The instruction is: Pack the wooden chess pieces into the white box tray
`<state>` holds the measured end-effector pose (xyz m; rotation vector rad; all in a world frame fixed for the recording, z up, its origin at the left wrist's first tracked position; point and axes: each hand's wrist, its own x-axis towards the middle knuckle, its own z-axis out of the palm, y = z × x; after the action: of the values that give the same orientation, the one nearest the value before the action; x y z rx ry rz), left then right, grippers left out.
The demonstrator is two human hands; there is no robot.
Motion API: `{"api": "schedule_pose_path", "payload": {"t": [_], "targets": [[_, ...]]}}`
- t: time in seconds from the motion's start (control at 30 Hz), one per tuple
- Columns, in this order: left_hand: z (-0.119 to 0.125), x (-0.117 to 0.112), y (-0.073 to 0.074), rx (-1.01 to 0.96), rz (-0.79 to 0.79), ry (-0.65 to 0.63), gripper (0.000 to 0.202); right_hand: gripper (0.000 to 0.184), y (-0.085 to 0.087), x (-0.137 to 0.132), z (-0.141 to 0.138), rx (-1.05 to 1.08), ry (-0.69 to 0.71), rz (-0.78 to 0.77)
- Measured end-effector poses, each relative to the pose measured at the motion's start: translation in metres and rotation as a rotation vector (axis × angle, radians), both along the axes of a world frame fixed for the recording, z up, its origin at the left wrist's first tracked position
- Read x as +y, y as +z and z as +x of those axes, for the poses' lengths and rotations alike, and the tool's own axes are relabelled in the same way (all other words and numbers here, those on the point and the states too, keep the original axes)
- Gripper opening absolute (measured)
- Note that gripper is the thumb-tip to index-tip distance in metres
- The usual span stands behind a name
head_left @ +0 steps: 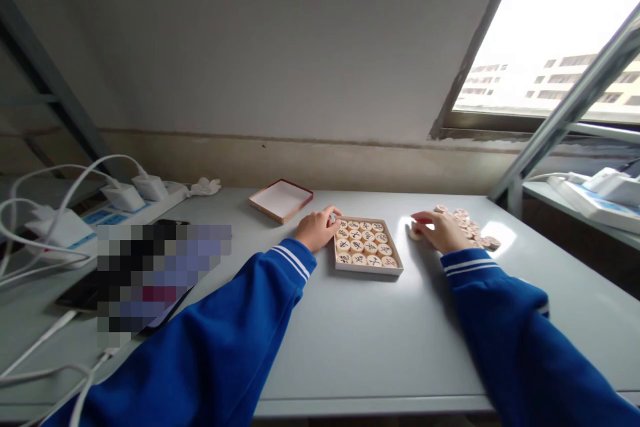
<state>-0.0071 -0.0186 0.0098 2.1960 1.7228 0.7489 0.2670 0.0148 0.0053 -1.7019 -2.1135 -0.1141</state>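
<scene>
A shallow square box [367, 270] lies on the desk before me, holding rows of round wooden Chinese chess pieces [371, 247]. Most of their characters are black; the one at the front right corner is red. My left hand [318, 227] grips the box's left edge near its far corner, thumb and fingers closed on it. To the right of the box, my right hand [440, 229] pinches a single Chinese chess piece [415, 234] at the desk top. Loose Chinese chess pieces [473, 227] lie in a cluster beyond that hand, partly hidden by it.
An upturned box lid [281, 199] rests behind my left hand. Phones [165, 280], partly blurred out, lie at left among white charging cables [50, 333] and a power strip [110, 213]. Another power strip [610, 197] is at far right. A wall [300, 160] borders the desk's back.
</scene>
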Motion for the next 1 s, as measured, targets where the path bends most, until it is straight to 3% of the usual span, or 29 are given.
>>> {"api": "schedule_pose_path", "payload": {"t": [0.1,0.23,0.33,0.53,0.63,0.7,0.8,0.9,1.0], "targets": [[0.001,-0.002,0.002,-0.011,-0.017,-0.010,0.023,0.019,0.000,-0.001,-0.001,0.031,0.025,-0.037],[0.001,-0.001,0.002,-0.028,-0.025,-0.032,0.024,0.018,0.004,-0.003,-0.002,0.244,0.090,-0.135],[0.001,0.001,0.000,-0.061,-0.026,-0.056,0.025,0.017,0.012,-0.007,-0.012,0.393,0.129,-0.086],[-0.001,0.003,-0.002,-0.096,-0.058,-0.048,0.028,0.023,0.020,-0.022,-0.083,0.588,0.465,-0.045],[-0.001,0.002,-0.001,-0.112,-0.065,-0.051,0.030,0.019,0.016,-0.029,-0.116,0.445,0.546,-0.009],[-0.001,0.001,-0.001,-0.119,-0.061,-0.052,0.032,0.023,0.016,-0.031,-0.122,0.336,0.507,0.063],[0.000,0.001,-0.002,-0.105,-0.064,-0.041,0.034,0.031,0.024,-0.029,-0.099,0.218,0.332,0.105],[0.001,0.001,-0.003,-0.072,-0.071,-0.028,0.035,0.031,0.032,-0.022,-0.051,0.026,0.104,0.066],[0.001,0.001,-0.004,-0.064,-0.068,-0.029,0.036,0.030,0.030,-0.014,-0.009,-0.104,0.017,-0.030]]}}
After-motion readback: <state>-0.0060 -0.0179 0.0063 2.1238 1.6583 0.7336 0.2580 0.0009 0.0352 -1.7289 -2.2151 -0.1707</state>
